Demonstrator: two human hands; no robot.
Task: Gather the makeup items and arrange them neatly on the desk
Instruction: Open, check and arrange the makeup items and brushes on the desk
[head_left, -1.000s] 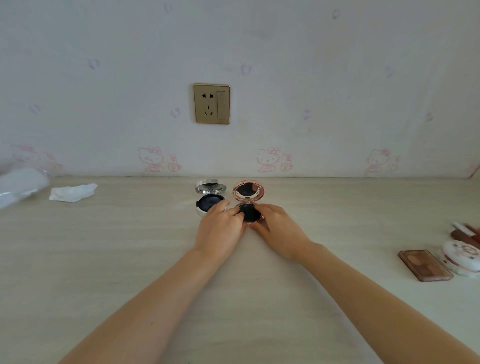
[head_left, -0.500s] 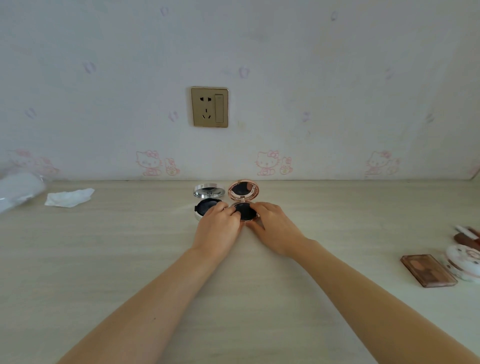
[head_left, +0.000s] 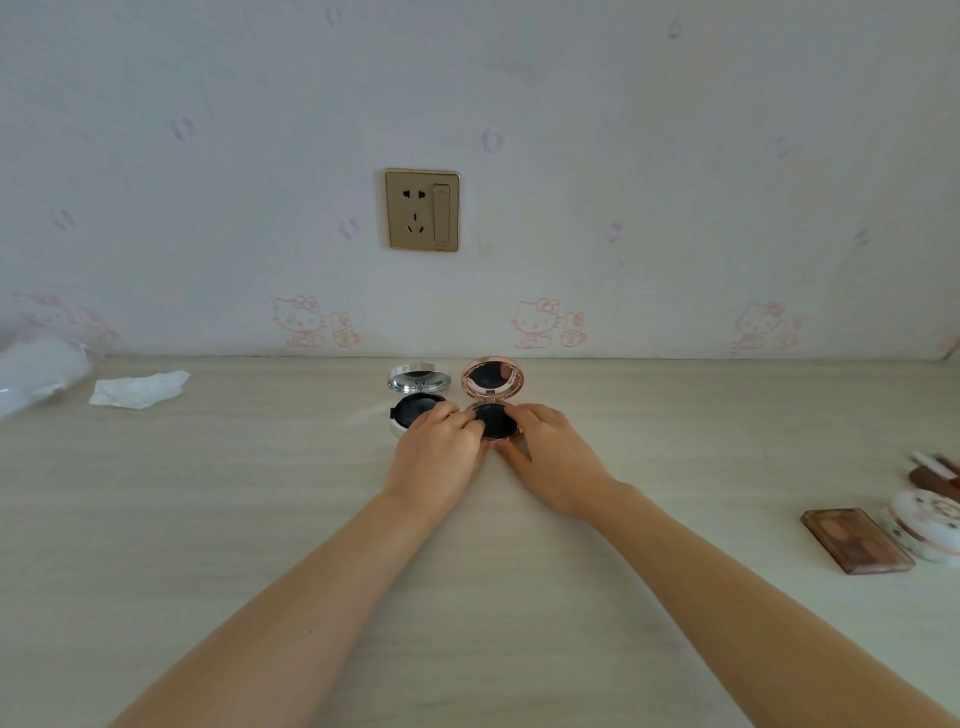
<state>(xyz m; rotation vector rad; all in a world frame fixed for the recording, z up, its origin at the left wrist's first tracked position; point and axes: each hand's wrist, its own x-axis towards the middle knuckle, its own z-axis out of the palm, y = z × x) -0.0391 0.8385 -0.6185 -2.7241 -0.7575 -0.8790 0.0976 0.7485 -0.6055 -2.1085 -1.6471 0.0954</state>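
Observation:
A rose-gold round compact (head_left: 493, 384) stands open near the wall, its mirror lid upright and a black puff in its base. My left hand (head_left: 439, 452) pinches the base's left edge and my right hand (head_left: 550, 457) grips its right edge, fingers curled over the rim. A silver compact (head_left: 418, 387) stands open just to its left, partly hidden by my left fingers. At the right edge lie a brown eyeshadow palette (head_left: 854, 540), a white round compact (head_left: 927, 522) and a brown-and-white item (head_left: 935, 470).
The light wooden desk (head_left: 260, 493) meets a wall with cartoon cat prints and a gold socket (head_left: 422, 209). A crumpled tissue (head_left: 137, 388) and a clear plastic bag (head_left: 36, 371) lie at the far left.
Both hands have stayed on the rose-gold compact and nudged it slightly toward the wall, beside the silver one. The view has tilted a little.

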